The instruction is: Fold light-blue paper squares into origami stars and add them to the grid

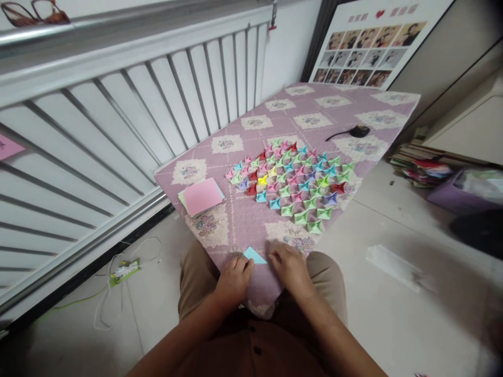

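Note:
A small light-blue paper (254, 255), folded into a triangle, lies flat near the table corner closest to me. My left hand (234, 277) rests over its left side, thumb and fingers closed on that edge. Just off the triangle's right tip is my right hand (290, 266), its fingers curled together and slightly blurred, with nothing visible in them. Beyond my hands, several folded paper pieces (288, 180) in green, pink, blue, red, yellow and purple stand in slanting rows. To the left sits a stack of paper sheets (203, 197), pink on top.
The table wears a purple patterned cloth (245, 220). A black object with a short cable (359, 131) lies toward its far right. White railing (173, 99) runs along the left side. On the floor are a power strip (126, 271) and a clear plastic box (394, 267).

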Tool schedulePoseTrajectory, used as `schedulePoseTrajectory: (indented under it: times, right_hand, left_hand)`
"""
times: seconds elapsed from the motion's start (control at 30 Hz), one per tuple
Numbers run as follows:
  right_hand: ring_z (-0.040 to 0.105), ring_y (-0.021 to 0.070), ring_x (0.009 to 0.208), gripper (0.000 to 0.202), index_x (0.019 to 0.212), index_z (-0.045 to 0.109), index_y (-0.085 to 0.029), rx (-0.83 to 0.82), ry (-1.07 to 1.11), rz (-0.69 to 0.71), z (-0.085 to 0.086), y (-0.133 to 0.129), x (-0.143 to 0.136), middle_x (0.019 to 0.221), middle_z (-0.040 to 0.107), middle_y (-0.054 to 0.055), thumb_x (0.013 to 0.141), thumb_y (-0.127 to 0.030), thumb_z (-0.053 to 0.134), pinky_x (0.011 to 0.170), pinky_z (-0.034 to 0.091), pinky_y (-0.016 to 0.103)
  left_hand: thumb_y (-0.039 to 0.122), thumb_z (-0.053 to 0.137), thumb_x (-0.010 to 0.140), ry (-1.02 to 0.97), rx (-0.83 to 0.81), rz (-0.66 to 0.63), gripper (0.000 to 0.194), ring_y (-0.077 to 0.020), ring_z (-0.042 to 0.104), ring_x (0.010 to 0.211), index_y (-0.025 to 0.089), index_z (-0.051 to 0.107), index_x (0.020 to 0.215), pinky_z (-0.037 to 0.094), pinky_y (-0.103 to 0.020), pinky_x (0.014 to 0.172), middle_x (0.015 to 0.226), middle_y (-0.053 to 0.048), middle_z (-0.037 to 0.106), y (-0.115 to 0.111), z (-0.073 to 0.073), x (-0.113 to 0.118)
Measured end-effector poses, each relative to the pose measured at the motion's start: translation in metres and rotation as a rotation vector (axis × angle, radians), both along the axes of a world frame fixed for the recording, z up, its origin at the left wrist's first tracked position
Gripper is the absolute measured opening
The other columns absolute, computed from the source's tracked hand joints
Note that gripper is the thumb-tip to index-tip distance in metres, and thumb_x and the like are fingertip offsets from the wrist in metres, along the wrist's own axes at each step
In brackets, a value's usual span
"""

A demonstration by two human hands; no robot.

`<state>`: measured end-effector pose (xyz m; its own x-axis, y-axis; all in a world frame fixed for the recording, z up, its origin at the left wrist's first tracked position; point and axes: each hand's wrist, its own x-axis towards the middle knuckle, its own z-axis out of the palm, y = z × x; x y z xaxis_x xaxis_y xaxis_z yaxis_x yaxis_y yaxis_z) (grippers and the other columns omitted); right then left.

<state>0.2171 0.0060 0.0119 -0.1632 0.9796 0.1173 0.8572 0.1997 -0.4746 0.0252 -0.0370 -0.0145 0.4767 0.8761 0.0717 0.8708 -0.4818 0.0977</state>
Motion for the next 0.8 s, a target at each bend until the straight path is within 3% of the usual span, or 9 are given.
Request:
schedulePoseTrajectory:
  times: [0.1,0.17,0.33,0.5,0.8]
  right_hand:
    - [0.056,0.0186,0.087,0.022,0.098,0.064,-0.018,0.107,0.107,0.239,-0.009,-0.014,-0.017,0.09,0.065,0.007,0.09,-0.017,0.043,0.082,0.041,0.032]
    - [0.056,0.0198,0.094,0.027,0.106,0.062,-0.017,0.157,0.091,0.326,-0.018,-0.023,-0.027,0.098,0.066,0.008,0.091,-0.015,0.041,0.086,0.043,0.034]
    - [0.055,0.0217,0.101,0.033,0.119,0.059,-0.018,0.178,-0.037,0.345,-0.033,-0.034,-0.029,0.111,0.063,0.01,0.089,-0.012,0.045,0.091,0.043,0.038]
    - [0.055,0.024,0.099,0.035,0.123,0.057,-0.021,0.128,-0.185,0.357,-0.027,-0.032,-0.03,0.112,0.062,0.012,0.089,-0.02,0.051,0.086,0.043,0.04]
    - [0.053,0.0255,0.101,0.036,0.123,0.057,-0.022,0.066,-0.227,0.339,-0.021,-0.031,-0.034,0.111,0.061,0.011,0.087,-0.025,0.054,0.086,0.041,0.04]
  left_hand:
    - [0.015,0.044,0.09,-0.008,-0.007,0.004,0.038,-0.0223,0.049,0.099,0.018,0.049,0.128,0.048,-0.036,0.084,0.115,-0.01,0.055,0.0,0.003,0.0]
    - [0.018,0.043,0.092,-0.018,-0.016,-0.001,0.033,-0.022,0.049,0.101,0.018,0.053,0.123,0.048,-0.036,0.086,0.115,-0.009,0.055,0.001,0.005,0.0]
    - [0.019,0.045,0.092,-0.037,-0.002,-0.006,0.032,-0.0218,0.049,0.106,0.018,0.052,0.123,0.045,-0.036,0.092,0.121,-0.008,0.055,-0.003,0.002,-0.005]
    - [0.017,0.045,0.091,-0.04,0.023,0.072,0.037,-0.023,0.047,0.113,0.017,0.049,0.127,0.04,-0.039,0.097,0.123,-0.01,0.055,-0.014,-0.004,-0.011]
    - [0.019,0.05,0.086,0.004,0.05,0.171,0.039,-0.0247,0.049,0.111,0.018,0.051,0.125,0.041,-0.042,0.09,0.121,-0.011,0.056,-0.021,0.002,-0.02]
